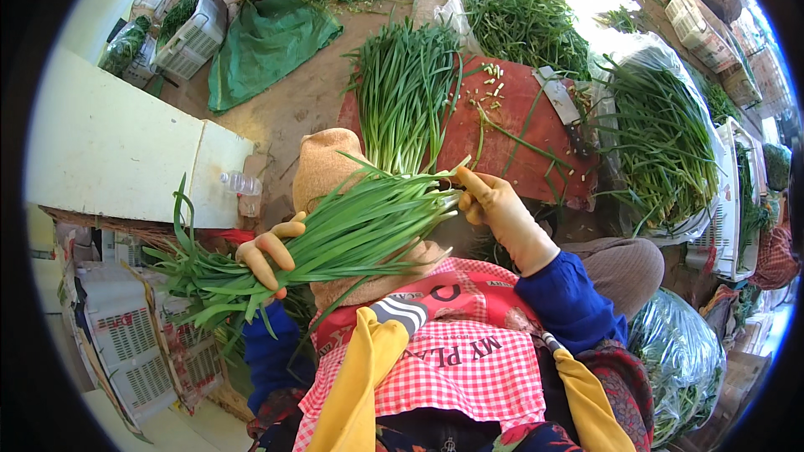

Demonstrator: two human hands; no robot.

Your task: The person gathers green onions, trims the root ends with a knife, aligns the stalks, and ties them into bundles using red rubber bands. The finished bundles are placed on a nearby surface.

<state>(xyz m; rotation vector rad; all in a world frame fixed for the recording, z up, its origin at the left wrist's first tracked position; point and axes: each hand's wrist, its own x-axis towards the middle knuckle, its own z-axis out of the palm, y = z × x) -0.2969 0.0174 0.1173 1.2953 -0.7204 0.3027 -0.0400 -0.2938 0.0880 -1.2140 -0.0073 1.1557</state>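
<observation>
My left hand (270,256), in a pale glove, is closed around the leafy part of a bunch of garlic chives (358,220), which lies slantwise above my lap. At the white stem ends of that bunch, my gloved right hand (480,198) pinches a stem between thumb and forefinger. Just beyond, a large pile of garlic chives (408,94) rests on a red board (496,132), stems towards me. On the board's right side lies a cleaver (559,97) with a black handle, near cut white stem pieces (493,85) and a few loose leaves.
A clear plastic bag of greens (666,138) stands right of the board, beside a white crate (719,201). Another filled bag (678,358) is at lower right. A green sack (270,44) lies at upper left. A plastic bottle (242,183) is beside the white ledge (138,138).
</observation>
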